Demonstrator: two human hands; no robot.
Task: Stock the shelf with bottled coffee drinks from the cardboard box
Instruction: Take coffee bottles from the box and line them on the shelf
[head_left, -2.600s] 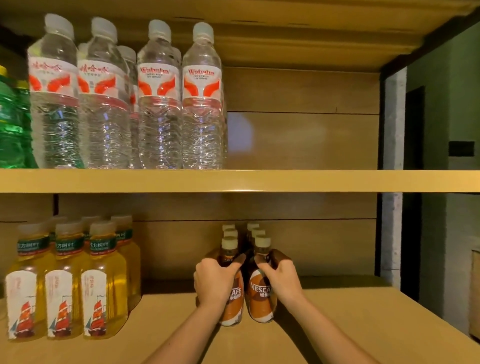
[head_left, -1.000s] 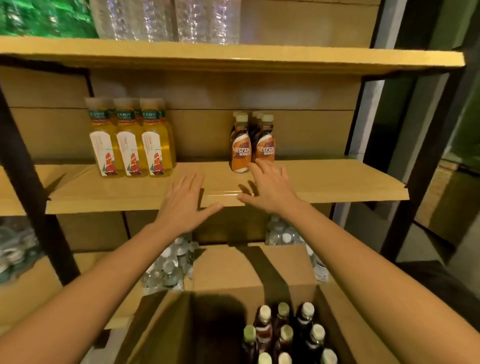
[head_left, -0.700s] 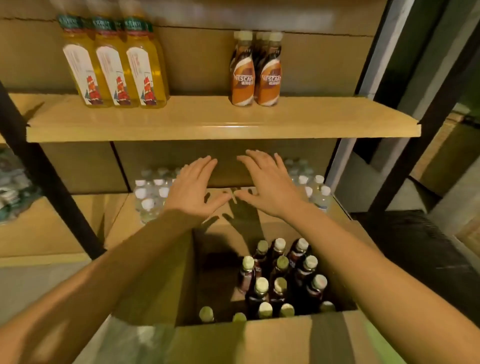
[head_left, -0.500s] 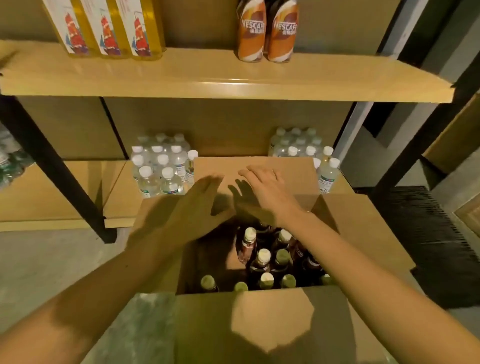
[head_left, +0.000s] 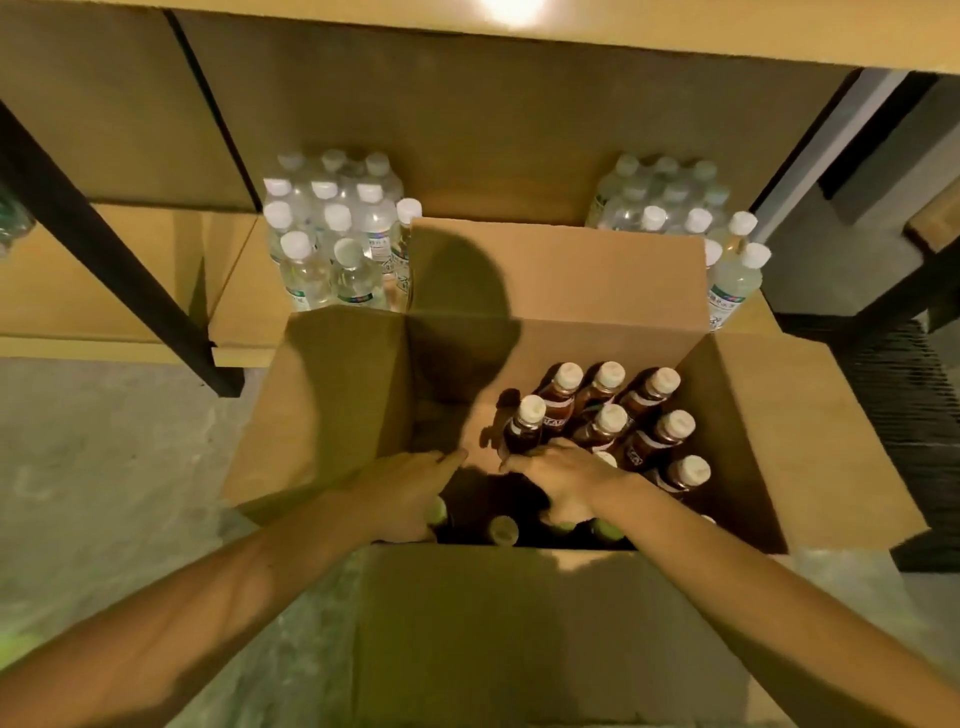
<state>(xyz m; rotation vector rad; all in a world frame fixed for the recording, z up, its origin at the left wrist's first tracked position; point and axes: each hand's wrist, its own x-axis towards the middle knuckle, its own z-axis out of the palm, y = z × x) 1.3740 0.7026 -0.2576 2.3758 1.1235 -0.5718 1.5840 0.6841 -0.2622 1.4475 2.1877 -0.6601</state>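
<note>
step: we're reaching into the cardboard box (head_left: 545, 291) for coffee bottles (head_left: 605, 423)
left hand (head_left: 400, 491): open, empty
right hand (head_left: 563, 475): curling over bottles, grip unclear
next: we need firm grasps, lift to shelf

Cardboard box (head_left: 332, 395): plain tan-brown, no print visible. Inside it, coffee bottles (head_left: 602, 421): dark brown, cream-white caps, pale label bands. Behind the box, water bottles (head_left: 332, 234): clear, white caps, green-edged labels. Left of the box, shelf post (head_left: 104, 249): black. Floor (head_left: 104, 441): mottled grey-green.
</note>
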